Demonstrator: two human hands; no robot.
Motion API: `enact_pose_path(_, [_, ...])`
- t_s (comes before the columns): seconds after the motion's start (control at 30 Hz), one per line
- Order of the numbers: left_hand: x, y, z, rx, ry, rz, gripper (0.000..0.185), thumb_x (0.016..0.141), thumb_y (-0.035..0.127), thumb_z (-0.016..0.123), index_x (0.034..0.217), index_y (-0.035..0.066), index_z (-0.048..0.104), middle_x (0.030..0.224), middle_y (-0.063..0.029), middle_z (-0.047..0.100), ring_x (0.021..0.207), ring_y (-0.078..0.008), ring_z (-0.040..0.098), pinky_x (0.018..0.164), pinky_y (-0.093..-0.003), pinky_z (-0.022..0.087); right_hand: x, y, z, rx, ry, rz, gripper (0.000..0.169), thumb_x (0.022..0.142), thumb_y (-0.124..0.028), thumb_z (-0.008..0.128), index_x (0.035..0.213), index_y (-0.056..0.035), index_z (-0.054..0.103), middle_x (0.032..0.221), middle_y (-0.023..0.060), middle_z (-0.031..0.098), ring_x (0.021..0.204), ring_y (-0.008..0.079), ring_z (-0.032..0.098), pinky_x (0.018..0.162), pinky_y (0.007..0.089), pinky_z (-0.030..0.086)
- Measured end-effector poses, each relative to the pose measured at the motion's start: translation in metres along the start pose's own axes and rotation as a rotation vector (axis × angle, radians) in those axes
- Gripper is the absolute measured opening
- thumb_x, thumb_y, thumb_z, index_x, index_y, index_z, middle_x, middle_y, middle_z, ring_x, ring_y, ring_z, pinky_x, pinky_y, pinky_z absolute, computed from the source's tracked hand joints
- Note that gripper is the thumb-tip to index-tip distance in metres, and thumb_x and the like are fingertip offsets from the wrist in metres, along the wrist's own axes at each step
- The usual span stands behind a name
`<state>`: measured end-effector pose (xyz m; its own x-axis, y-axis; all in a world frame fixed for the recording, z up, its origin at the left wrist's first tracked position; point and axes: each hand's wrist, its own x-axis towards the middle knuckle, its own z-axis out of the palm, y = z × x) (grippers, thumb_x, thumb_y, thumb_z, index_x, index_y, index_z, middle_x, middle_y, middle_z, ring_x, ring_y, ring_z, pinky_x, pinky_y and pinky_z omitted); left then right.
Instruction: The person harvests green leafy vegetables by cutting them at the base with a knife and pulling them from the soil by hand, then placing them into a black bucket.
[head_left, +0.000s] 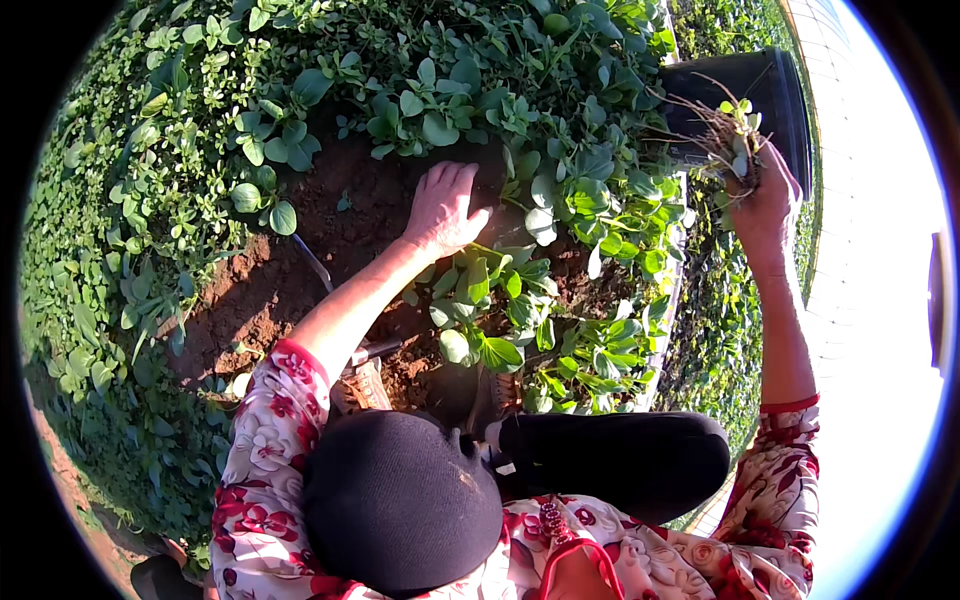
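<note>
Uprooted green plants (739, 142) with bare, stringy roots are gripped in my right hand (769, 199), at the upper right. Just behind them is a black plastic bucket (686, 82), partly covered by the bunch and the hand. My left hand (444, 214) reaches over a patch of bare brown soil (337, 176) with its thumb apart from the fingers, holding nothing that I can see. Leafy seedlings (495, 300) grow beside its wrist. A thin metal-shafted hand tool (313, 262) lies on the soil, partly hidden under my left forearm.
Dense low greenery (150, 202) covers the ground to the left and ahead. A pale edging strip (670, 315) runs along the right side, with more plants beyond it. My shoes (364, 390) and bent, dark-clad knees (615, 457) are close below.
</note>
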<state>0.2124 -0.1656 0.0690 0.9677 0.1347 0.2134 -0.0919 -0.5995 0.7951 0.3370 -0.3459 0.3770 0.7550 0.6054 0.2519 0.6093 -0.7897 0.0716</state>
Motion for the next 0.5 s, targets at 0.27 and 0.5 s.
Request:
enact_pose_path(0.27, [0.026,-0.001,0.044,0.101,-0.302,0.350,0.052,0.072,0.033,0.065,0.120,0.017,0.054,0.129,-0.0161,0.041,0.123,-0.0327,0.033,0.102,-0.0496,0.024,0.113,0.331,-0.202,-0.786,0.139,0.338,0.050,0.084,-0.045,0.058,0.123,-0.0135,0.054,0.103,0.0095,0.065,0.089,0.0216,0.064,0.076,0.0329,0.049])
enact_pose_path(0.5, [0.013,-0.013,0.027,0.158,-0.330,0.380,0.045,0.075,0.030,0.062,0.118,0.018,0.054,0.128,-0.0145,0.042,0.122,-0.0311,0.035,0.101,-0.0497,0.026,0.098,0.148,0.014,-0.436,0.080,-0.137,0.028,0.087,-0.019,0.055,0.111,-0.0054,0.056,0.108,0.0134,0.059,0.096,0.0296,0.058,0.082,0.0398,0.046])
